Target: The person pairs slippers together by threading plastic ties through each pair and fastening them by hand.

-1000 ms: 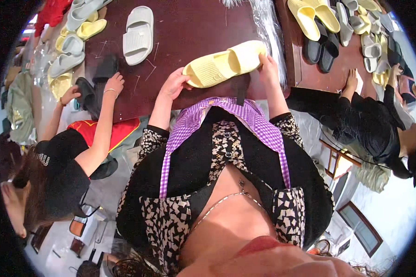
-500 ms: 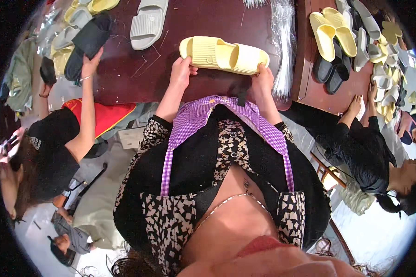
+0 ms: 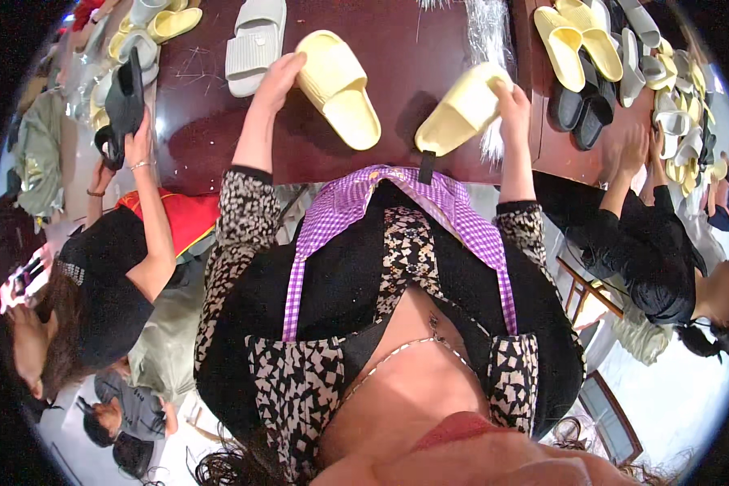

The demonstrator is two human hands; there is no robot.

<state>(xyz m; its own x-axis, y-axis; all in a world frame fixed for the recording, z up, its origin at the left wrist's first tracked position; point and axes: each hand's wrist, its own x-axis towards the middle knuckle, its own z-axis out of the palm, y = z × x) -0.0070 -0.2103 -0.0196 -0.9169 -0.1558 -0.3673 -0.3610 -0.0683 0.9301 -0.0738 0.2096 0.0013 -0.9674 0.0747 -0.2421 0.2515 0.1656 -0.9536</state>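
Observation:
Two yellow slippers hang apart above the dark red table [image 3: 211, 154]. My left hand [image 3: 279, 79] is closed on the toe end of one yellow slipper [image 3: 340, 91], which slants down to the right. In my right hand [image 3: 513, 105] is the other yellow slipper [image 3: 464, 109], gripped by one end and tilted down to the left. Just beyond my left hand a grey slipper [image 3: 255, 53] lies on the table. A black tab [image 3: 427, 166] at the top of my purple checked apron [image 3: 332, 198] overlaps the right slipper's low end.
Thin clear strips [image 3: 490, 40] lie in a bundle at the table's far right. More yellow slippers [image 3: 560, 49] and black slippers [image 3: 595, 113] crowd the right-hand table, where a co-worker's hands [image 3: 632, 154] rest. On the left another co-worker holds a black slipper [image 3: 125, 93].
The yellow slippers, held together half a second ago, are now apart, one in each hand. My hands have moved away from each other. The co-worker on the left has turned the black slipper.

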